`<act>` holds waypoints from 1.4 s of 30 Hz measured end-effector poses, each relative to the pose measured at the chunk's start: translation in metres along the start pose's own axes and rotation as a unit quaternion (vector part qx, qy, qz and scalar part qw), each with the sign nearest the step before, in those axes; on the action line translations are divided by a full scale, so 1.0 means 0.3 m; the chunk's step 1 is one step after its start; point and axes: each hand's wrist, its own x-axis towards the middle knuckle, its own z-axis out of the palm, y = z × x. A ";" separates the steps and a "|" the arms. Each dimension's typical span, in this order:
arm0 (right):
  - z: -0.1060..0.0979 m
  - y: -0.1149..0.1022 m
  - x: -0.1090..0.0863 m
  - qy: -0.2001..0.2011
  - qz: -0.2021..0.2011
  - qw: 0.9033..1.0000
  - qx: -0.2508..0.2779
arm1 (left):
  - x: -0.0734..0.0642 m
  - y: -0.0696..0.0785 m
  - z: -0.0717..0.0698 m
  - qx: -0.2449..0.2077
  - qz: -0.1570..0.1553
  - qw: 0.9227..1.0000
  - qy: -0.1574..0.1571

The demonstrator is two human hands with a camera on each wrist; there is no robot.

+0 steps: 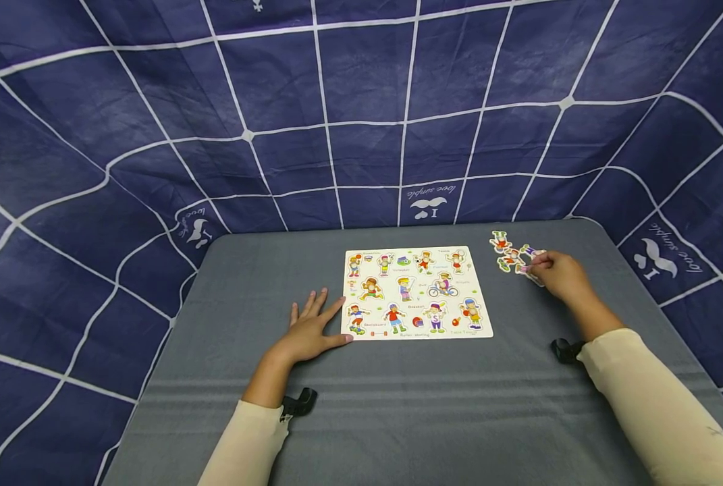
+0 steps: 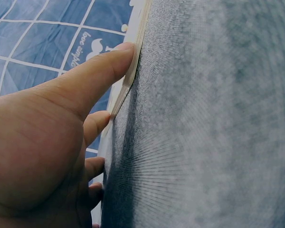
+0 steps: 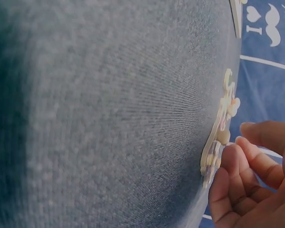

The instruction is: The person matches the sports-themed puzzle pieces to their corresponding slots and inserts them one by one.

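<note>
A white puzzle board (image 1: 485,329) with printed children at different sports lies flat on the table. My left hand (image 1: 305,335) has its fingers spread, the thumb and index fingertip touching the board's left edge. In the left wrist view the thumb meets the board's pale side (image 2: 138,35). At the far right, my right hand (image 1: 560,275) reaches over a small heap of puzzle pieces (image 1: 500,241) shaped like figures. Its thumb and index fingertips are close together by a round knob (image 3: 223,137) in the right wrist view. Whether they pinch a piece is unclear; the hand partly hides the heap.
The grey cloth-covered table (image 1: 361,418) extends in front of the board and to both sides. A blue curtain (image 1: 361,108) with white grid lines hangs behind and at both sides. Each wrist wears a black camera mount (image 1: 300,402).
</note>
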 end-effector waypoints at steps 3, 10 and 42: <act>0.001 0.006 0.005 -0.009 0.004 1.000 -0.004 | 0.000 0.000 0.002 -0.001 0.001 1.000 -0.001; 0.004 0.015 0.014 -0.017 0.008 1.000 -0.008 | 0.002 -0.001 0.005 -0.001 -0.001 1.000 0.000; 0.001 0.014 -0.010 0.018 0.014 1.000 0.013 | 0.002 -0.001 0.003 -0.004 -0.001 1.000 0.001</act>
